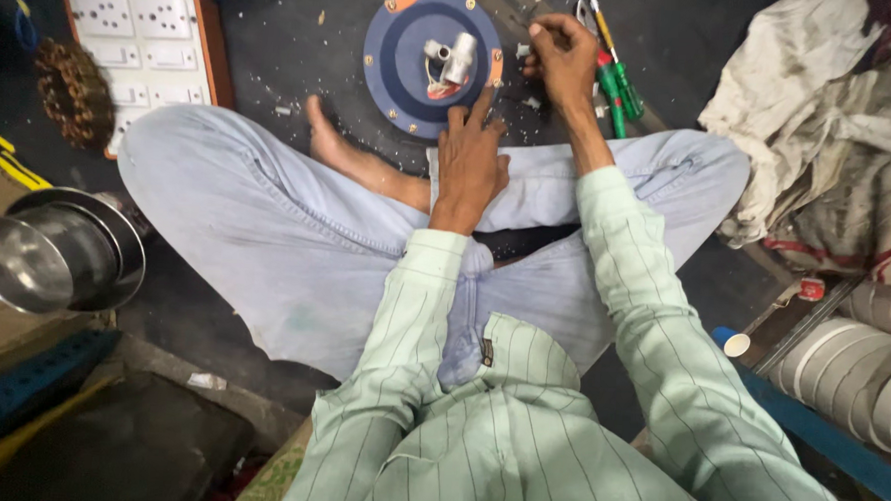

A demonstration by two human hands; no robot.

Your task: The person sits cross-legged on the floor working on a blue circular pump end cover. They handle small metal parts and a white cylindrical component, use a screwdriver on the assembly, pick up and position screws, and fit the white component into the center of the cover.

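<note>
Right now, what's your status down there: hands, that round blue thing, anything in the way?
Left hand open, fingertips on blue disc. Right hand pinching something tiny at disc's edge. Screwdrivers lie just beside the right hand.

A small repair workshop, worked from the floor.

I sit cross-legged on a dark, gritty floor with bits of debris scattered just past my hands. Right beyond my left hand lies a round blue motor cover with a metal fitting and wires at its centre. Beside my right hand lie green-handled screwdrivers. Far to the left of my hands sit a switchboard of white sockets and a copper winding, with a steel pot nearer me. To my right are dirty rags and rolls of tape.
</note>
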